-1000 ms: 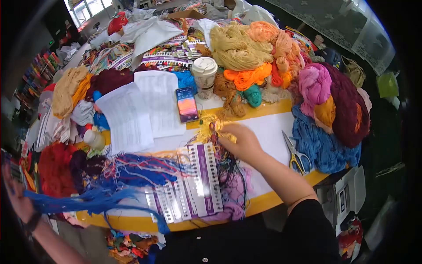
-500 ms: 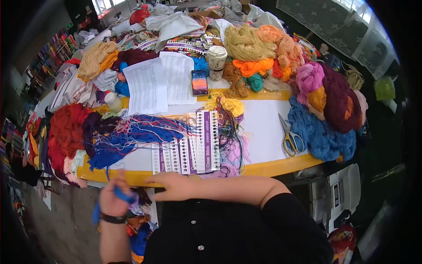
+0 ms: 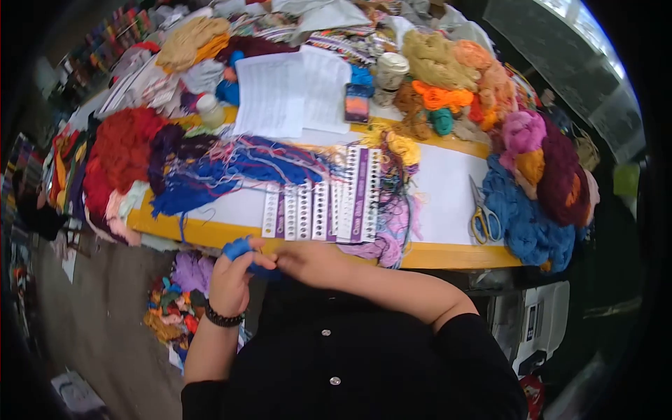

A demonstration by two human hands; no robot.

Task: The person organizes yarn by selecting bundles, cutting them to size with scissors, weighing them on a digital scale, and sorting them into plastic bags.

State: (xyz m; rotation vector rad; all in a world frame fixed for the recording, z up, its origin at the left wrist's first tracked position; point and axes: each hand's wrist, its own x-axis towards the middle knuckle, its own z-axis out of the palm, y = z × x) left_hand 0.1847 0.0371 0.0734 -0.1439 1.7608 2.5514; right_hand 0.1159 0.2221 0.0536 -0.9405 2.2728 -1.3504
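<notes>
Head view: your left hand [image 3: 231,276] grip is closed round the blue yarn strand [image 3: 238,247], your right hand [image 3: 308,260] pinching it alongside, just below the desk [image 3: 210,234] edge near the punched cards [image 3: 322,210]; looks like sorting out one length, so keep the next pull steady.

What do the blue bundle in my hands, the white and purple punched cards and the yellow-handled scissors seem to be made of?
Blue thread bundle, gripped in the left hand: soft matte fibre, likely wool or acrylic yarn, with loose strands showing. White and purple punched cards: stiff card or thin plastic, slightly glossy, flat with neat holes. Yellow-handled scissors: shiny metal blades, handles probably plastic.
</notes>
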